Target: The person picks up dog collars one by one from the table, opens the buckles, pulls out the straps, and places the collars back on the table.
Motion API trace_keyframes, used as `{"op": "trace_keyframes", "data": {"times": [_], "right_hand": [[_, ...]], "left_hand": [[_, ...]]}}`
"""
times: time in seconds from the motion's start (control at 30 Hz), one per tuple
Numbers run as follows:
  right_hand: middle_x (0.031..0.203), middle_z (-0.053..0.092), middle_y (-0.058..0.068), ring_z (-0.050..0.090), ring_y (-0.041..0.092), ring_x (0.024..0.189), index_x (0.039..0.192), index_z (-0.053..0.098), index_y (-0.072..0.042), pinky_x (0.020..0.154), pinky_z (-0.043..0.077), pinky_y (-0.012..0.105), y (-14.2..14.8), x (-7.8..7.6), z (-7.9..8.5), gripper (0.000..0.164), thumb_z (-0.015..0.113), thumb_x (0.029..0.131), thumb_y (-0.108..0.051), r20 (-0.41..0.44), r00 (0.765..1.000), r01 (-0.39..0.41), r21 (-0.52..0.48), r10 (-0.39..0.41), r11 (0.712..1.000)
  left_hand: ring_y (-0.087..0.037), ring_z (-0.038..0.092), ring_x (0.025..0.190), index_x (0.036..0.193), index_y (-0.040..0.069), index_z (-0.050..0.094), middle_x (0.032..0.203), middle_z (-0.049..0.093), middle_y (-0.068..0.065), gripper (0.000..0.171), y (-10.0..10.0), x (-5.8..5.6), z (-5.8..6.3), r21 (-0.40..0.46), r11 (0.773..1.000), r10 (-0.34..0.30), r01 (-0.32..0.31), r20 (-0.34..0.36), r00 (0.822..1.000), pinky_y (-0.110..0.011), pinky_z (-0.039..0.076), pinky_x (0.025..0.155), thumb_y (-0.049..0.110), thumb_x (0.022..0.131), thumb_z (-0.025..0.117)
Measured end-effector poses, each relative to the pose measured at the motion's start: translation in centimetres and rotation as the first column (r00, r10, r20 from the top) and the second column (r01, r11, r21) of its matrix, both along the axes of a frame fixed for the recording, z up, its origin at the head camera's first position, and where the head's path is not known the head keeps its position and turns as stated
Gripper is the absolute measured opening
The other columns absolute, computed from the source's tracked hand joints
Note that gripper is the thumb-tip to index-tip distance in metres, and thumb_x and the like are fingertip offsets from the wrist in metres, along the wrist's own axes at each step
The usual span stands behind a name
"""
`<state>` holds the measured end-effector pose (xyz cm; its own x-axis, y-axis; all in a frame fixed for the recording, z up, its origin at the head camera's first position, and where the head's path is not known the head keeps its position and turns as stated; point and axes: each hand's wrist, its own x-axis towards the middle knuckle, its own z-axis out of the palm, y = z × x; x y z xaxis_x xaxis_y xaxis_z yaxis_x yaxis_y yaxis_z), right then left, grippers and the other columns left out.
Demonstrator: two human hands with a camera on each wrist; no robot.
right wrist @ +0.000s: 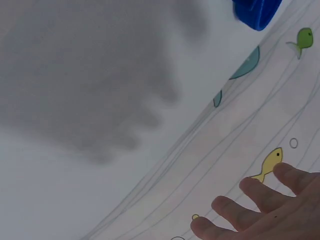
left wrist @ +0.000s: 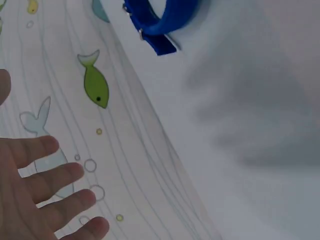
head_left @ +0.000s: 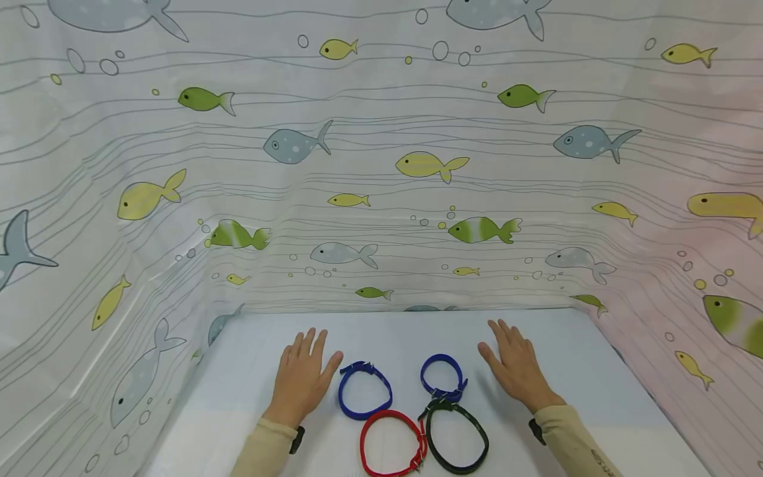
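Four buckled collars would be too exact a kind to leave unsaid: a blue collar [head_left: 341, 397] lies nearest my left hand [head_left: 302, 381], its buckle at the top. A second blue collar [head_left: 423, 377] lies toward my right hand [head_left: 516, 366], buckle at its lower side. In front lie a red collar [head_left: 362, 447] and a dark green collar [head_left: 485, 440], touching at their sides. Both hands hover with fingers spread and straight, holding nothing. The left wrist view shows part of a blue collar [left wrist: 182, 15] beyond the hand; the right wrist view shows another blue piece [right wrist: 257, 12].
A white tabletop [head_left: 238, 371] lies under the collars. Behind it and at both sides hangs a fish-patterned sheet [head_left: 381, 132]. Each wrist wears a dark band, the left band [head_left: 297, 439] and the right band [head_left: 537, 431].
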<state>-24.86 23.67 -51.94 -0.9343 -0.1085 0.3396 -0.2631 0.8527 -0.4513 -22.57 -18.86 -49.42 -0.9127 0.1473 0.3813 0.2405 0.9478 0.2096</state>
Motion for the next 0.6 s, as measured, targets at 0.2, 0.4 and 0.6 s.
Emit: {"op": "trace_keyframes", "data": {"times": [0.2, 0.4, 0.6], "right_hand": [[0.151, 0.04, 0.032, 0.034, 0.055, 0.138, 0.15, 0.041, 0.004, 0.108, 0.024, 0.069, -0.5, 0.3, 0.1, 0.065, 0.052, 0.105, -0.042, -0.018, 1.0, -0.016, -0.008, 0.016, 1.0], [0.146, 0.046, 0.032, 0.04, 0.054, 0.134, 0.147, 0.044, 0.007, 0.107, 0.028, 0.069, -0.8, 0.4, -0.5, 0.063, 0.054, 0.105, -0.04, -0.026, 0.999, -0.037, 0.0, 0.037, 0.999], [0.141, 0.052, 0.031, 0.046, 0.05, 0.131, 0.143, 0.048, 0.009, 0.107, 0.032, 0.067, -0.8, 0.7, -0.9, 0.065, 0.055, 0.104, -0.043, -0.002, 1.0, -0.026, 0.022, 0.026, 0.999]], "left_hand": [[-0.041, 0.046, 0.136, 0.146, 0.001, 0.049, 0.145, 0.052, -0.021, 0.063, 3.0, -1.8, 0.4, -0.045, 0.99, -0.133, 0.133, -0.01, 0.991, -0.057, 0.037, 0.11, 0.046, 0.103, 0.055], [-0.032, 0.062, 0.119, 0.143, 0.004, 0.055, 0.132, 0.064, -0.014, 0.055, 7.4, -3.9, 0.5, -0.095, 0.947, -0.309, 0.306, -0.018, 0.951, -0.049, 0.053, 0.095, 0.036, 0.099, 0.064], [-0.027, 0.066, 0.112, 0.138, 0.009, 0.06, 0.126, 0.067, -0.01, 0.046, 12.2, -5.4, -1.7, -0.062, 0.935, -0.34, 0.35, 0.125, 0.932, -0.043, 0.056, 0.089, 0.037, 0.101, 0.06]]}}
